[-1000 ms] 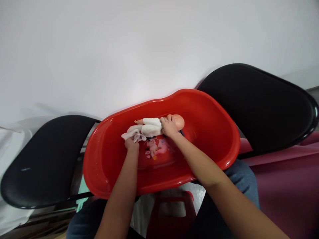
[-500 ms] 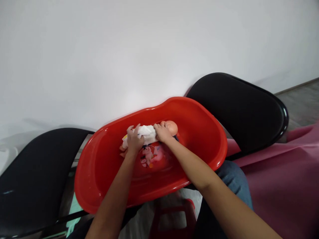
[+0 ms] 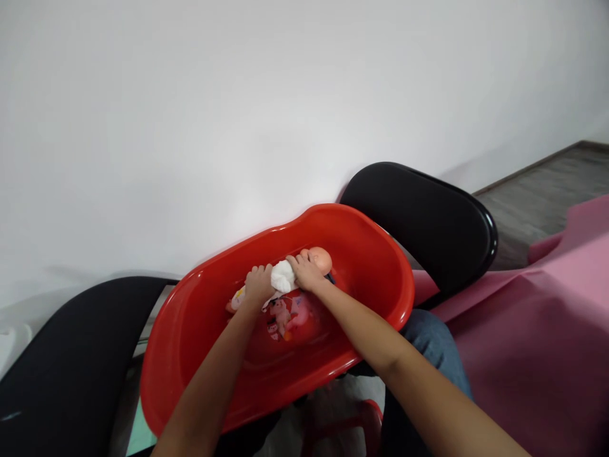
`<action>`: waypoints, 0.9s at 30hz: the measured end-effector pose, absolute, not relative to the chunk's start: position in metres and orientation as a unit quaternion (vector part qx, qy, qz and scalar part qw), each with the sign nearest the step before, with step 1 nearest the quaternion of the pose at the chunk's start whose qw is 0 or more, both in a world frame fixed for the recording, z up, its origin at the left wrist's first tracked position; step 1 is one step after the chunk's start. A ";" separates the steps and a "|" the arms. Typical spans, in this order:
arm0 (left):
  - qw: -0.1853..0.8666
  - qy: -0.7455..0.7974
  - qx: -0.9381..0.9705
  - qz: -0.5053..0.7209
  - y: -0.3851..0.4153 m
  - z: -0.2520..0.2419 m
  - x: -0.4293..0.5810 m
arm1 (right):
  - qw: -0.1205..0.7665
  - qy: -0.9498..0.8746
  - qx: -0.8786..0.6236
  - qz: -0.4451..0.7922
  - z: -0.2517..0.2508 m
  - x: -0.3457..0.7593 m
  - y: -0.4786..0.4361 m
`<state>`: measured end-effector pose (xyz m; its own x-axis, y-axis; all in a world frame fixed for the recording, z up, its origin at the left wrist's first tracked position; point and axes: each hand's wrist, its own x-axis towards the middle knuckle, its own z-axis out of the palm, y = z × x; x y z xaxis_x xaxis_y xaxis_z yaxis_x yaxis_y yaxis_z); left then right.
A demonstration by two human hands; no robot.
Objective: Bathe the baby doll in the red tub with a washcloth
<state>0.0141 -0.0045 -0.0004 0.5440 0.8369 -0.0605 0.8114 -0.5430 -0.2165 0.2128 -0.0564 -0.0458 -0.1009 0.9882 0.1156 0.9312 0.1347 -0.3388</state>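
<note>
A baby doll [image 3: 321, 259] lies on its back in a red baby bathtub [image 3: 162, 355], its head toward the right. White clothing [image 3: 283, 277] covers its body and bunches up between my hands; a printed part with yellow marks shows near the legs. My left hand [image 3: 258, 284] grips the white clothing over the lower body, fingers curled. Around the doll's upper chest, just below the head, my right hand [image 3: 307, 273] is closed. Both hands hide much of the doll's middle and arms.
The tub stands between two black chair seats, one at left [image 3: 71, 355] and one at right [image 3: 423, 222]. A white wall [image 3: 285, 114] rises behind. Pink cloth [image 3: 537, 330] hangs at right, and a red stool [image 3: 352, 425] is below. Cartoon pictures [image 3: 285, 317] decorate the tub floor.
My left fingers, spread before, are now curled into the clothing. The white clothing is bunched closer to my right hand. My view has shifted slightly.
</note>
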 end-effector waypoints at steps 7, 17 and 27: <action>0.087 -0.484 -0.869 0.050 -0.026 -0.017 0.013 | 0.153 -0.738 -0.652 0.088 -0.049 0.212 -0.074; 0.076 -0.505 -0.857 0.067 -0.084 -0.034 0.014 | 0.130 -0.712 -0.686 0.070 -0.059 0.185 -0.114; 0.009 -0.502 -0.857 0.120 -0.110 -0.033 0.021 | 0.055 -0.701 -0.703 0.104 -0.045 0.176 -0.145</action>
<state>0.0205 -0.1099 -0.0331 0.4676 0.8616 -0.1976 0.8574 -0.4965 -0.1359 0.1758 -0.1448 -0.0454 -0.0050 0.9975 -0.0702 0.9747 -0.0109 -0.2233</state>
